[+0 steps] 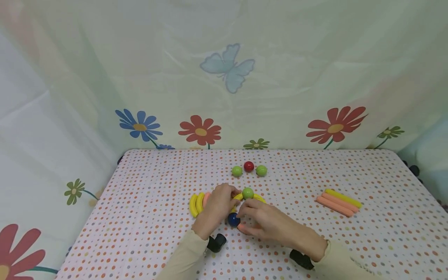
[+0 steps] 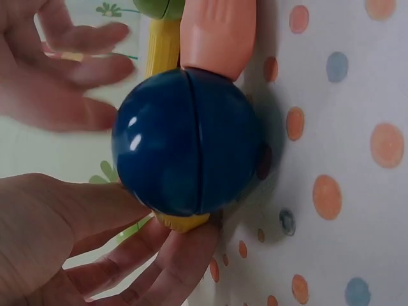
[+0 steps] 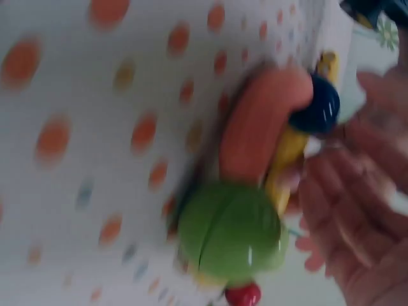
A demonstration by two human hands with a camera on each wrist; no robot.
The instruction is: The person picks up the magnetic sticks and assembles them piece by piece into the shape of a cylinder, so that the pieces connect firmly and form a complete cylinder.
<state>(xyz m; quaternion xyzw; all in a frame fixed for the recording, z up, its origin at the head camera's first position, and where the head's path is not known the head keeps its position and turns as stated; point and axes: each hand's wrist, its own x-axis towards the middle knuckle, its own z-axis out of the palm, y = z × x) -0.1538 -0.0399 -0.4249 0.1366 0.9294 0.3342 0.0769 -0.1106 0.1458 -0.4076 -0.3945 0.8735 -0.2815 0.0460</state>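
A blue ball (image 1: 233, 219) joins curved yellow and pink sticks in a small frame on the table. My left hand (image 1: 217, 203) pinches a yellow stick (image 2: 182, 222) just under the blue ball, as the left wrist view shows. My right hand (image 1: 264, 221) hovers beside the ball with relaxed, spread fingers and holds nothing. From the ball a curved pink stick (image 3: 258, 127) leads to a green ball (image 3: 229, 233), which my right hand hides in the head view. Another green ball (image 1: 247, 193) tops the frame's far side, between yellow sticks.
Curved yellow sticks (image 1: 193, 205) and a pink one lie left of my left hand. Two green balls and a red ball (image 1: 249, 167) sit farther back. Straight pink sticks (image 1: 335, 206) and a yellow stick (image 1: 343, 197) lie at right on the dotted tablecloth (image 1: 150, 241).
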